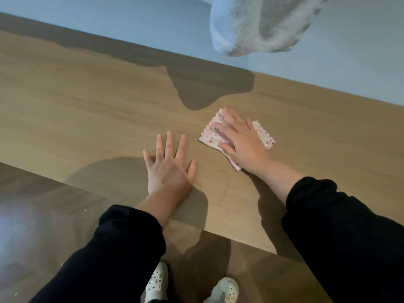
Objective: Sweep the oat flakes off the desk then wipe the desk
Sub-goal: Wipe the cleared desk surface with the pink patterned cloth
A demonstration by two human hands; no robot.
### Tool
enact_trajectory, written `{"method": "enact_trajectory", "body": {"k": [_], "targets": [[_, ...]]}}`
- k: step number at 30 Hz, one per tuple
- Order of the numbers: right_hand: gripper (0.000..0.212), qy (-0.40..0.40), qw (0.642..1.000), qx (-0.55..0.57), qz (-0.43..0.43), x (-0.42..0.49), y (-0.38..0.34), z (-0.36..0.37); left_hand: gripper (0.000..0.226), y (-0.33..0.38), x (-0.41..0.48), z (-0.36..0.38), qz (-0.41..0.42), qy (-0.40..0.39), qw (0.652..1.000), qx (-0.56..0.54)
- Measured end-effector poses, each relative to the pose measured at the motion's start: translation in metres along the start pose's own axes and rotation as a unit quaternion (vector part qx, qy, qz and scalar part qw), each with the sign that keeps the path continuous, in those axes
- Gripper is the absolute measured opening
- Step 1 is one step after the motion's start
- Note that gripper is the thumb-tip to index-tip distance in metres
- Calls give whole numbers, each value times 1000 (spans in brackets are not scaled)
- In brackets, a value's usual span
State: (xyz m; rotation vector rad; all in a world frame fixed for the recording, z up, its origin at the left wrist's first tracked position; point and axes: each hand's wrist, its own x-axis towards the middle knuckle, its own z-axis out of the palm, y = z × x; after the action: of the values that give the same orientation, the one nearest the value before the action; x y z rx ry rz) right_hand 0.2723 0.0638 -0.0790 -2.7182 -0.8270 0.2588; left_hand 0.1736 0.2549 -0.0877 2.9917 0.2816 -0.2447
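A wooden desk (87, 101) runs across the view against a pale wall. My right hand (238, 141) lies flat, fingers straight, pressing a folded white cloth with small coloured dots (264, 136) onto the desk right of centre. My left hand (169, 165) rests flat on the bare desk beside it, fingers spread, holding nothing. I see no oat flakes on the desktop. A few pale specks lie on the floor (72, 215) below the desk's front edge.
A fluffy pale cloth or towel (260, 25) hangs from above at the back and casts a shadow on the desk. Below the desk's front edge is wooden floor, with my two white clogs (223, 289) at the bottom.
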Motion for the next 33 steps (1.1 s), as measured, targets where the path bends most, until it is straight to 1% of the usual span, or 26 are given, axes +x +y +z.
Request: {"method": "enact_trajectory", "body": {"k": [1,3,5,7,9,13,16,17,18,19,21,22,23,25,26,29,33], "targets": [[48,4,1000,-1,13,-3,18,-5,68,1,1,-1,17,-7,1000,6],[47,21,995,-16,95,1,60,-19,67,1,4,-2,33,-21,999,15],[51,29,980,-51,190,15,93,-31,67,1,4,-3,37,-21,999,13],[57,26,968,-71,241,39,103,-36,67,0,3,-3,37,-17,999,5],[60,13,969,-73,236,68,90,-35,67,-1,3,-2,35,-14,999,3],[59,-17,988,-61,144,117,49,-28,75,-3,4,1,23,2,1000,-7],[56,-28,989,-64,127,121,46,-32,75,-3,4,2,22,5,1000,-12],[55,-14,987,-74,145,114,53,-35,74,-3,4,1,21,7,1000,-13],[55,5,979,-87,186,106,64,-38,74,-3,4,1,21,8,1000,-15],[57,25,964,-91,247,95,79,-40,74,-3,3,1,21,9,1000,-16],[63,49,927,-60,367,72,105,-46,73,-2,3,1,23,11,1000,-15],[64,47,917,-43,395,64,112,-46,71,-2,3,1,23,13,1000,-16],[64,40,915,-35,400,60,113,-45,69,-2,3,1,23,14,999,-18],[63,27,930,-35,366,52,97,-40,64,-1,2,-1,23,16,999,-22],[62,22,943,-44,329,49,83,-33,62,-1,2,-1,23,13,999,-23],[60,-15,983,-66,172,21,25,-5,58,-1,2,-2,18,7,999,-33],[61,-44,995,-90,9,-72,-38,27,58,-2,3,-2,14,15,999,-42]]}}
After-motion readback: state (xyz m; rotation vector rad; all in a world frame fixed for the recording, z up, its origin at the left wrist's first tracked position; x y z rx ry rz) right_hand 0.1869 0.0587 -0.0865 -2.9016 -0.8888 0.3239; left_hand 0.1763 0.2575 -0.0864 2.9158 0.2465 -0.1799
